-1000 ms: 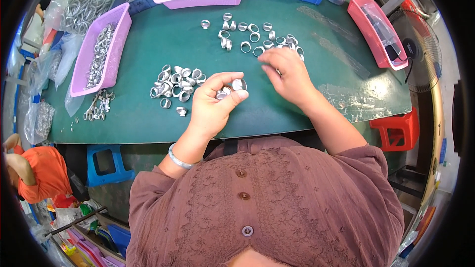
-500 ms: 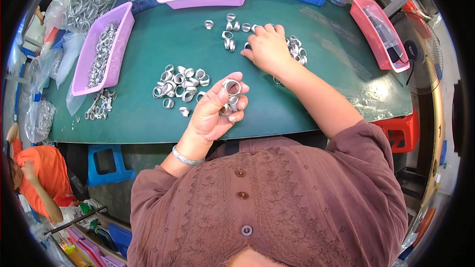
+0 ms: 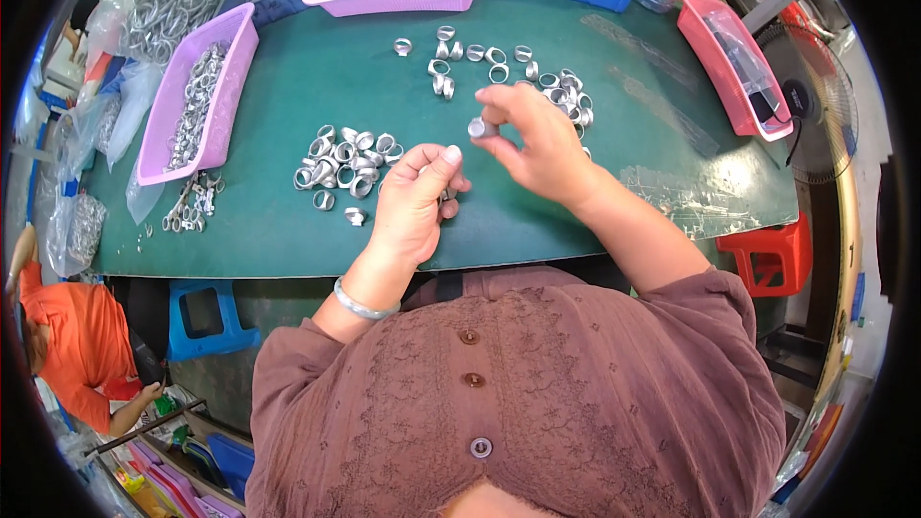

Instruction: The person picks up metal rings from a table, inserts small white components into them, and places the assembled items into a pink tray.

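Silver metal is catching my eye: a ring [image 3: 479, 128] is sitting pinched in the right hand [image 3: 547, 146], right of the ring heap [image 3: 348, 161]; the left hand [image 3: 413, 200], closer to that heap, is curling around rings [image 3: 446, 195] mostly hidden from me.

Green tabletop [image 3: 317, 67] here, silver rings [image 3: 346, 151] heaped left of centre, a looser scatter [image 3: 476, 53] of them upper centre, purple basket [image 3: 219, 125] upper left, lilac basket [image 3: 403, 4] up top, pink basket [image 3: 715, 62] sitting upper right!
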`<state>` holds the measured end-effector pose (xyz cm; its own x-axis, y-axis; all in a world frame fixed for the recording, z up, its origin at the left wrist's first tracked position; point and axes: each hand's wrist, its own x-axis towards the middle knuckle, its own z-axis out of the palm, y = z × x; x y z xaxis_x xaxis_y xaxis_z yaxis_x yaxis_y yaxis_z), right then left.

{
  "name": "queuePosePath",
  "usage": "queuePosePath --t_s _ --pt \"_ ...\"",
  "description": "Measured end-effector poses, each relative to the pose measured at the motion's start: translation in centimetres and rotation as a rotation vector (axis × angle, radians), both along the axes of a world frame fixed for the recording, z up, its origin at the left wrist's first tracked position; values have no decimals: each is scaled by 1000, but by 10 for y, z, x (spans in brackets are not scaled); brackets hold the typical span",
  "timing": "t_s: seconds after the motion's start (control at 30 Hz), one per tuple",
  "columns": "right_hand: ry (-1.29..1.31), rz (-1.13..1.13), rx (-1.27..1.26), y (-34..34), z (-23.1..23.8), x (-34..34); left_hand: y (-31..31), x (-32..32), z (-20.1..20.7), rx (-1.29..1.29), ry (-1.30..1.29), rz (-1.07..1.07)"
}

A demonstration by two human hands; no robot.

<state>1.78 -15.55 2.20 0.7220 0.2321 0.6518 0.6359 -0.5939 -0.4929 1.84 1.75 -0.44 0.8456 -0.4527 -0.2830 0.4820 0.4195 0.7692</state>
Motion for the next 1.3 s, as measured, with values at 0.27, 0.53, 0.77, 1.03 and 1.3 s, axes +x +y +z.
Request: queuePosePath --t_s 0.27,0.53,0.77,1.03,1.3 --pt "-274 -2 52 3 -20 -18 -17 -11 14 379 -537 71" --pt "-334 0 -25 -1 -22 -23 -18 -14 12 468 -647 78" --pt "-157 -68 -52 -9 -11 -24 -4 -7 4 37 -227 -47" --pt "38 -349 -265 -34 -16 -8 9 -6 -7 -398 -108 -274" --pt "117 -462 -458 -37 -18 14 8 -1 -10 -453 49 -293"
